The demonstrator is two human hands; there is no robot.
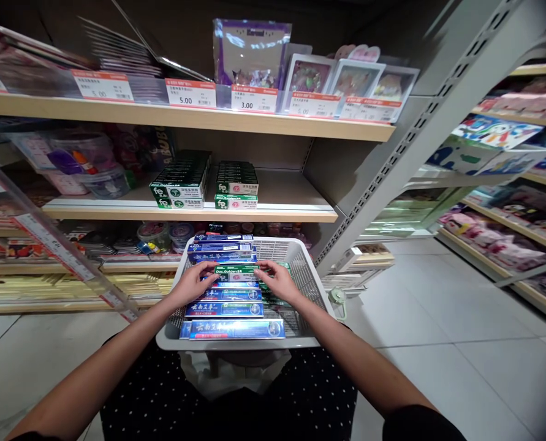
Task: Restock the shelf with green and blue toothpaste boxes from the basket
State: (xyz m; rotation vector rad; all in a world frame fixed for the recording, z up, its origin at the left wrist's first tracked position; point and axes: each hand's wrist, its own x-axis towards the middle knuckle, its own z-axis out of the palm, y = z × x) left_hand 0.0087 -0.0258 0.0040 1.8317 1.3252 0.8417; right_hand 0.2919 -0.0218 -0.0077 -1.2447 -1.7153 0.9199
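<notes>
A green-and-white toothpaste box [236, 273] is held level over the basket, one end in each of my hands. My left hand [195, 283] grips its left end, fingers bent round it. At the right end, my right hand [276, 280] closes on the box with thumb and fingers. Under it, blue toothpaste boxes [227, 309] lie in rows along the left side of a light grey plastic basket [313, 269]. More green boxes [275, 294] lie partly hidden beneath my right hand. The basket rests at my lap.
Ahead, a shelf [282, 211] bears two stacks of green boxes, the left stack [181, 180] and the right stack [236, 184]. Clear plastic tubs [89, 162] stand farther left. An upper shelf edge [199, 113] overhangs, and a slotted metal upright [392, 153] rises at the right.
</notes>
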